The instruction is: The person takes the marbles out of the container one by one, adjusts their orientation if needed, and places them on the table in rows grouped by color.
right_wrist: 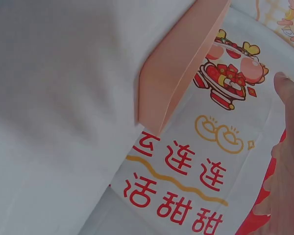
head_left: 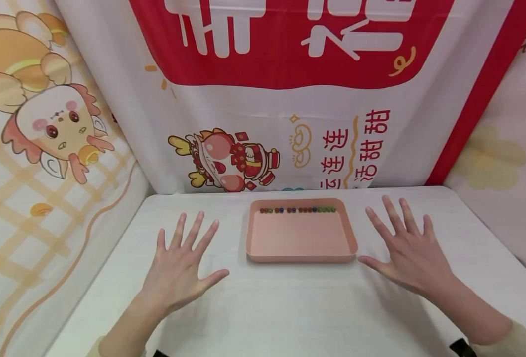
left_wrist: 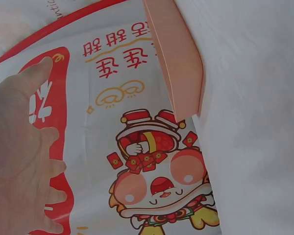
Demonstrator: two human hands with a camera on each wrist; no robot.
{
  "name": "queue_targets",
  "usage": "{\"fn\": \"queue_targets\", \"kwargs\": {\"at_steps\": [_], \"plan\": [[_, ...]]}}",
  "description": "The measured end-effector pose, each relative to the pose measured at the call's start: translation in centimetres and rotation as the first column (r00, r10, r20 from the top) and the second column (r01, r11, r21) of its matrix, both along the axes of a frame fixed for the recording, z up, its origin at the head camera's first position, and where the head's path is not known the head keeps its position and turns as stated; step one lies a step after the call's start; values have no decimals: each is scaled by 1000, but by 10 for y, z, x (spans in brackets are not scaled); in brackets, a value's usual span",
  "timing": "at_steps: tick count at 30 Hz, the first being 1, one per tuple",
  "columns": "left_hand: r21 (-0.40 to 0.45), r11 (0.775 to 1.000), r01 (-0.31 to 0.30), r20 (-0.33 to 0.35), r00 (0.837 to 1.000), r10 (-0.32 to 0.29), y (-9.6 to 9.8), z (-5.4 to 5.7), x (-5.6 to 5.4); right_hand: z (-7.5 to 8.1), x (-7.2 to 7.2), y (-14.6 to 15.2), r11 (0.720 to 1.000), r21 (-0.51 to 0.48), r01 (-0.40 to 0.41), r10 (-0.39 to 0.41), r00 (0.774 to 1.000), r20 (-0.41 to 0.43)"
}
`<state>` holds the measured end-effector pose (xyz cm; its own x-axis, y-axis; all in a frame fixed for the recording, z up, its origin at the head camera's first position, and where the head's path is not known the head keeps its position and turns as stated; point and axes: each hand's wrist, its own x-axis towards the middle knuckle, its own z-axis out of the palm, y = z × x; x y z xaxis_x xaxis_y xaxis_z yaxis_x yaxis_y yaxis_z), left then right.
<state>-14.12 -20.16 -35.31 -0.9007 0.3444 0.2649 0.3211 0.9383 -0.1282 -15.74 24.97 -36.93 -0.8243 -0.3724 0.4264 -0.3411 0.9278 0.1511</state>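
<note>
A shallow pink tray lies near the back of the white table. Along its far inner edge runs a row of small round beads in brown, blue and green, with small gaps between some of them. To the left of the tray my left hand is spread over the table, fingers straight and holding nothing. My right hand is spread likewise on the right, its thumb tip close to the tray's near right corner. Both wrist views show the outer side of the tray, while the beads are hidden there.
Behind the table hangs a white and red printed cloth with cartoon figures and lettering. A checked cartoon cloth covers the left side, and a pale printed cloth the right.
</note>
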Motion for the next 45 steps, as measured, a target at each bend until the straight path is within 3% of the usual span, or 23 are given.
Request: {"fn": "queue_targets", "kwargs": {"at_steps": [5, 11, 15, 27, 33, 39, 45], "plan": [[-10, 999, 30, -23, 999, -30, -2, 5, -7, 7, -9, -4, 999, 18, -32, 33, 999, -25], [-19, 999, 35, -6, 999, -35, -7, 12, -20, 16, -23, -16, 996, 52, -74, 76, 997, -35], [-3, 999, 38, 20, 999, -38, -7, 11, -31, 19, -35, -25, 992, 58, -108, 110, 994, -20], [49, 998, 37, 124, 991, -43, -8, -6, -68, 19, -79, -50, 987, 49, -154, 144, 978, 153], [126, 991, 52, 177, 981, -74, -5, -25, -88, 14, -102, -62, 978, 9, -210, 203, 956, 210], [244, 966, 87, 262, 953, -152, 3, -47, -103, 5, -122, -73, 962, -19, -272, 266, 923, 278], [377, 923, 78, 391, 890, -235, 10, -60, -110, -5, -134, -88, 949, -83, -303, 311, 875, 371]]}}
